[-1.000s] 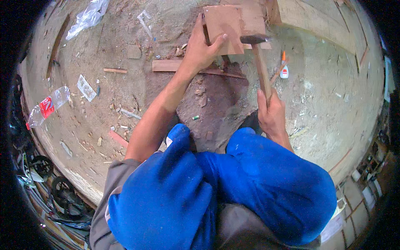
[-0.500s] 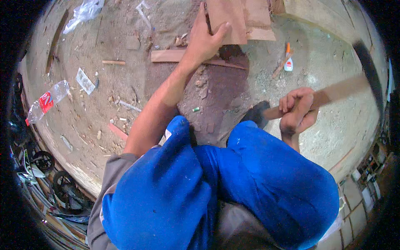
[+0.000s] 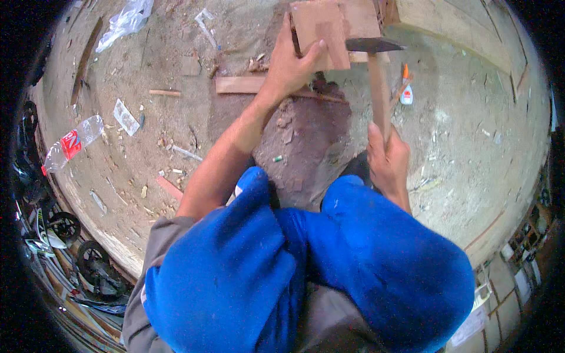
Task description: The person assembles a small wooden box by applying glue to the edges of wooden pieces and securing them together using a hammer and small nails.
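At the top middle my left hand [image 3: 289,67] grips a flat piece of reddish-brown wooden board [image 3: 318,35], thumb on its face and fingers along its left edge. A second board piece [image 3: 364,20] shows behind it to the right. My right hand [image 3: 389,160] is closed round the lower part of a hammer's wooden handle. The hammer [image 3: 379,88] points upward, its dark head over the right edge of the boards; whether it touches them I cannot tell. Under my left wrist lies a wooden strip [image 3: 238,85] on the ground.
A small white glue bottle [image 3: 406,94] with an orange nozzle lies right of the hammer. A crushed plastic bottle [image 3: 73,144], a clear plastic bag [image 3: 125,25] and wood scraps litter the dirt ground at left. A long plank [image 3: 453,29] lies at the upper right.
My right hand has swung the hammer from far out on the right, inward and up, to the boards. The left hand keeps its grip on the board almost unmoved.
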